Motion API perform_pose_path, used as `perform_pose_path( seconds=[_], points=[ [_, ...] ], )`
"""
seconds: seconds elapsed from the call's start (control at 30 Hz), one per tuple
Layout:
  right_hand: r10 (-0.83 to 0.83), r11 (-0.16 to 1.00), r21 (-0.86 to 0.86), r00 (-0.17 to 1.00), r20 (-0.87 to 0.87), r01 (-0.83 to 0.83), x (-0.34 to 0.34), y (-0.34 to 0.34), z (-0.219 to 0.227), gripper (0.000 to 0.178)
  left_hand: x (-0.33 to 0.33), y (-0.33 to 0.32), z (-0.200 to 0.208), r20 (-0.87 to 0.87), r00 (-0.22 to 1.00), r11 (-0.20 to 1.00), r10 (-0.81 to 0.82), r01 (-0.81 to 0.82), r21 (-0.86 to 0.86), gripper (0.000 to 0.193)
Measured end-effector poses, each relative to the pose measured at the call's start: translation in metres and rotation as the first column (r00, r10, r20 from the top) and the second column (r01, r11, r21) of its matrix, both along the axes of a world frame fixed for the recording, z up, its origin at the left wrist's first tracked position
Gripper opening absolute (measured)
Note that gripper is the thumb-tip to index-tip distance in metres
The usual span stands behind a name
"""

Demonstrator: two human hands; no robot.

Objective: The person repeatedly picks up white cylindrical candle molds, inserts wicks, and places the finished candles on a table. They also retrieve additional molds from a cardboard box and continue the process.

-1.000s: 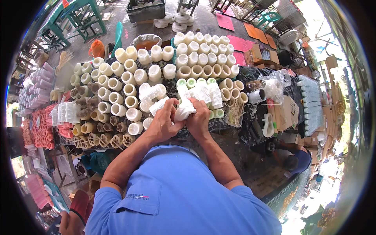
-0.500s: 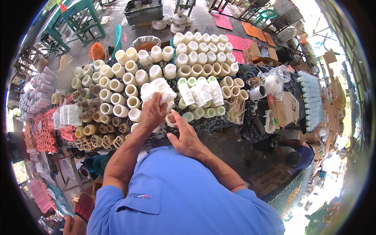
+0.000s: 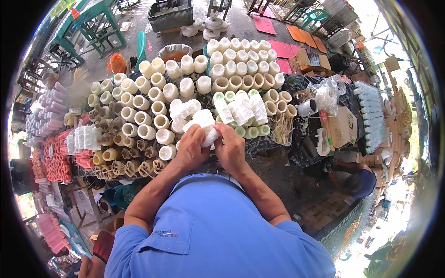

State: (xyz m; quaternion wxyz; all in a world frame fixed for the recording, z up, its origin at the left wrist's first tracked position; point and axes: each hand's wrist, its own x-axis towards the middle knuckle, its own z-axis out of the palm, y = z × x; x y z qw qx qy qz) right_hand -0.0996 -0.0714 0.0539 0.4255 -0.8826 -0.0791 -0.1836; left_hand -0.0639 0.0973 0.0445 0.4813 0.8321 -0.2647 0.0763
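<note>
In front of my chest, both hands grip one white moulded piece (image 3: 204, 124) with a wavy relief surface. My left hand (image 3: 190, 147) is closed on its near left side. The fingers of my right hand (image 3: 231, 147) pinch its right edge. Just beyond lies another white moulded piece (image 3: 181, 109) on the cylinders. To the right, white relief pieces (image 3: 241, 109) lie over pale green cylinders (image 3: 251, 132). Left of my hands stand rows of cream hollow cylinders (image 3: 146, 132). My fingers partly hide the held piece's near end.
More cream cylinders (image 3: 241, 69) stand at the far middle of the table. A bundle of thin sticks (image 3: 282, 127) and clear plastic bags (image 3: 327, 97) lie to the right. Red ring-shaped pieces (image 3: 51, 162) are stacked at left. Another person (image 3: 357, 183) is low at the right.
My left hand has lifted a white moulded piece off the pile and brought it nearer. My right hand, earlier apart with fingers spread, now grips it too.
</note>
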Motion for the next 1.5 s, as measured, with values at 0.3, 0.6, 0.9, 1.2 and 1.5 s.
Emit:
perform_pose_path(
  seconds=[0.3, 0.6, 0.9, 1.2, 1.5],
  points=[
    [0.149, 0.976, -0.164, 0.989, 0.007, -0.146, 0.0, -0.012, -0.004, 0.029, 0.0, 0.021, 0.003, -0.111, 0.991, 0.993, -0.079, 0.087, 0.074, 0.032],
    [0.368, 0.903, -0.306, 0.909, 0.195, -0.301, 0.021, 0.003, -0.012, 0.015, 0.041, 0.018, -0.02, -0.619, 0.409, 0.554, -0.671, -0.279, -0.785, 0.068],
    [-0.184, 0.912, 0.41, 0.908, 0.376, 0.015, 0.023, -0.036, 0.052, 0.12, 0.073, 0.0, -0.01, -0.617, 0.771, 0.562, -0.155, -0.445, -0.697, 0.038],
    [0.098, 0.953, 0.268, 0.981, 0.166, -0.14, 0.02, -0.048, 0.009, 0.101, 0.072, -0.037, -0.009, -0.643, 0.765, 0.611, 0.022, -0.52, -0.597, 0.035],
    [-0.416, 0.905, 0.032, 0.897, -0.151, 0.425, 0.019, -0.237, -0.078, 0.026, 0.033, -0.019, -0.009, -0.524, 0.849, 0.815, 0.066, -0.349, -0.463, 0.068]
  ],
)
